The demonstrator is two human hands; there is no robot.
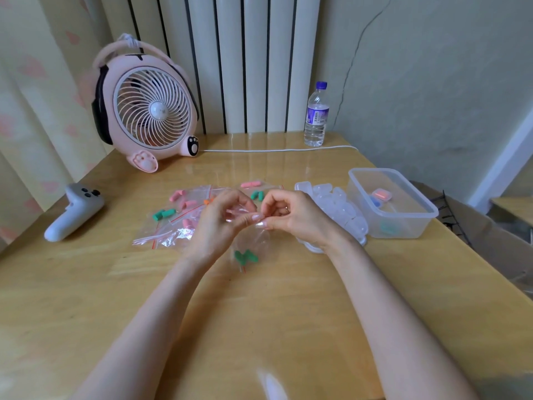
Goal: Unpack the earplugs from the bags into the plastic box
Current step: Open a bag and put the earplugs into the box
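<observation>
Bag (255,241) mouth hidden | left hand (220,219), right hand (292,215) pinching | earplugs (245,256) blurred

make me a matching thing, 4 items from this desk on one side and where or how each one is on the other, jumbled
1. fan
2. water bottle
3. plastic box
4. bag of green earplugs

A. pinched between the left hand and right hand
B. back left, pink
C. far right, clear walls
D. at the back, blue cap

Pairs: 1-B, 2-D, 3-C, 4-A
</observation>
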